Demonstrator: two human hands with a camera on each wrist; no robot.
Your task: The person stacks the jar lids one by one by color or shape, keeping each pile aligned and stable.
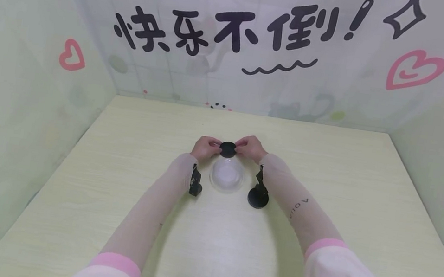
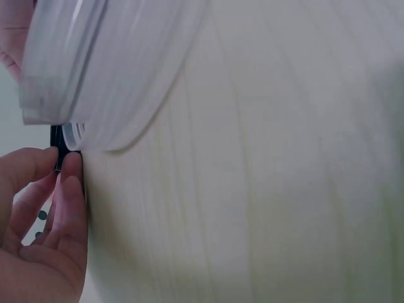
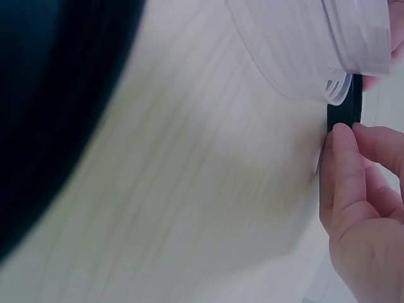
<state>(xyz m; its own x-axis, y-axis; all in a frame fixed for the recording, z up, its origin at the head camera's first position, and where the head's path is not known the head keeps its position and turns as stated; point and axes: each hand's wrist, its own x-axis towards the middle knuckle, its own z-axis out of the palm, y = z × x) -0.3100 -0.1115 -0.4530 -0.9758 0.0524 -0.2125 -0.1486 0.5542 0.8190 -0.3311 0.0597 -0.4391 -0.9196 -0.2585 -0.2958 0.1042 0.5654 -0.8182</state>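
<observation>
A black round disc (image 1: pixel 228 149), its kind not shown, is between both hands at the far side of the clear plastic container. The left hand (image 1: pixel 205 148) pinches its left edge between thumb and fingers. On the opposite edge the right hand (image 1: pixel 252 148) pinches it the same way. The clear container (image 1: pixel 227 175) stands just in front of the disc on the table; its wide rim and fine ridges show in the left wrist view. Both wrist views show the disc's dark edge (image 2: pixel 57 137) partly behind the container (image 3: pixel 303 44).
A second black round thing (image 1: pixel 258 198) is beneath the right wrist; it looms large and blurred in the right wrist view. Small black devices (image 1: pixel 196 183) are strapped to the wrists. The pale wood table (image 1: pixel 215 250) meets printed cloth walls (image 1: pixel 212 81) behind and beside.
</observation>
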